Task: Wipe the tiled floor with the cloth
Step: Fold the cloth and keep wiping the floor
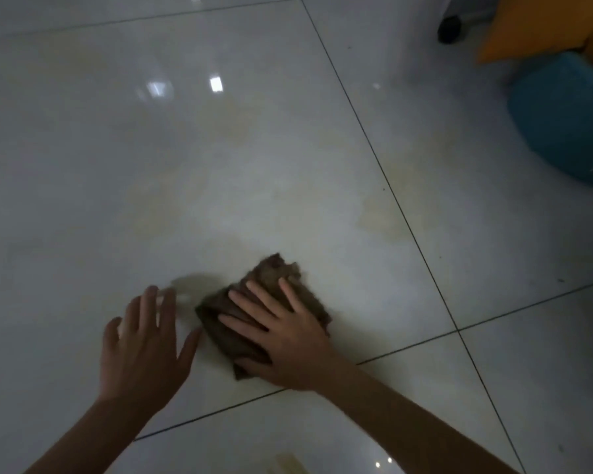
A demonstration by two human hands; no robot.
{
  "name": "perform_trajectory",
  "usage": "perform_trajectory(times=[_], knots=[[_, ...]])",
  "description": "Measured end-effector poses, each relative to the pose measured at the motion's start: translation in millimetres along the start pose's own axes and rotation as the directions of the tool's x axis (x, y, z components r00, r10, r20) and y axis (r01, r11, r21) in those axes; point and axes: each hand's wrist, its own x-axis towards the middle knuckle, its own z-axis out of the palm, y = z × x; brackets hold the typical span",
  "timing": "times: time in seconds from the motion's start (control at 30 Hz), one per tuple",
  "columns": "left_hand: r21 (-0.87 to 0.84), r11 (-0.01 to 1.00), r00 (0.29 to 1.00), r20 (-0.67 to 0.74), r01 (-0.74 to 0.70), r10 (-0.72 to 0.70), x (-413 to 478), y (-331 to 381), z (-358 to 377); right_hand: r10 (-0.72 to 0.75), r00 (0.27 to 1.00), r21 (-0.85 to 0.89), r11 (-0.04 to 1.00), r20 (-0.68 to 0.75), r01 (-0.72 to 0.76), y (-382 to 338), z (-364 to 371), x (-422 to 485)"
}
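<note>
In the head view, the right hand (285,340) is lying flat on the brown cloth (271,273) with its fingers straight and spread, pressing it against the tiled floor (185,165). The thumb is resting at the cloth's near edge. The cloth is sitting bunched on the large pale tile, near the person and slightly right of centre, just beyond a dark grout line (408,343). The left hand (144,347) is holding nothing. It is lying just left of the cloth with fingers spread, and the fingertips are blurring, so whether the palm is bearing on the floor cannot be told. Judging from this, the wiping itself is under way, with one hand driving the cloth and the other perhaps bracing. Yellowish patches (377,217) are showing farther out and to the right, beside the long diagonal grout line, and fainter ones are spreading across the far part of the tile. The next stroke is probably calling for a firm push away and rightward toward those marks, with the palm pressing flat so the cloth is not rolling up. A blue tub (569,124) and something orange (534,25) are standing at the far right, well apart from the cloth.
</note>
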Motion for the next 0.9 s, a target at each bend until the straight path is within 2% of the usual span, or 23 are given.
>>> perform_trajectory(times=[0.03,0.1,0.17,0.23,0.33,0.4,0.43,0.5,0.57,0.6,0.63,0.67,0.7,0.73,0.77,0.8,0.83,0.9], knots=[[-0.020,1.000,1.000,0.018,0.008,-0.008,4,0,2,-0.004,1.000,-0.039,0.999,-0.020,0.003,21,-2,-4],[-0.044,0.999,0.996,0.088,0.024,-0.020,10,-1,6,0.187,0.978,-0.128,0.972,-0.087,-0.197,78,-16,-6],[-0.085,0.995,0.986,0.164,0.047,-0.032,13,-2,10,0.476,0.878,-0.183,0.860,-0.052,-0.477,145,-34,-7],[-0.105,0.990,0.965,0.254,0.090,-0.061,19,-2,14,0.668,0.744,-0.198,0.732,0.016,-0.652,198,-47,-2],[-0.131,0.978,0.931,0.350,0.159,-0.105,24,-8,24,0.791,0.610,-0.145,0.609,0.042,-0.780,219,-47,38],[-0.140,0.977,0.917,0.387,0.164,-0.099,28,-9,24,0.828,0.560,-0.110,0.557,0.008,-0.823,202,-41,79],[-0.135,0.977,0.908,0.409,0.165,-0.097,29,-10,23,0.810,0.587,-0.094,0.584,-0.001,-0.806,187,-37,99],[-0.137,0.975,0.891,0.442,0.176,-0.099,31,-12,21,0.673,0.739,-0.102,0.734,-0.021,-0.671,141,-26,127],[-0.155,0.968,0.879,0.464,0.199,-0.107,31,-10,21,0.394,0.919,-0.050,0.917,-0.026,-0.395,86,-15,131],[-0.150,0.967,0.882,0.458,0.204,-0.115,31,-11,23,0.177,0.984,-0.034,0.984,-0.009,-0.177,66,-12,125],[-0.136,0.969,0.881,0.456,0.208,-0.125,30,-11,26,-0.052,0.998,-0.023,0.998,0.037,0.053,56,-11,117],[-0.129,0.968,0.877,0.463,0.214,-0.132,29,-11,26,-0.260,0.961,-0.012,0.965,0.096,0.263,65,-14,113],[-0.139,0.964,0.868,0.479,0.225,-0.133,29,-11,25,-0.398,0.910,-0.027,0.915,0.112,0.404,88,-20,117],[-0.155,0.959,0.862,0.489,0.236,-0.133,28,-12,23,-0.434,0.896,-0.076,0.894,0.089,0.441,119,-26,124],[-0.158,0.958,0.861,0.490,0.240,-0.134,28,-12,23,-0.361,0.931,-0.127,0.923,0.048,0.364,152,-34,133],[-0.150,0.960,0.864,0.485,0.236,-0.137,28,-12,22,-0.186,0.983,-0.140,0.973,0.008,0.185,185,-42,140],[-0.139,0.963,0.866,0.479,0.232,-0.139,28,-12,22,0.018,1.000,-0.134,0.991,-0.021,-0.021,217,-52,145],[-0.138,0.967,0.873,0.470,0.216,-0.128,30,-10,21,0.347,0.937,-0.106,0.933,0.027,-0.342,270,-64,145]])
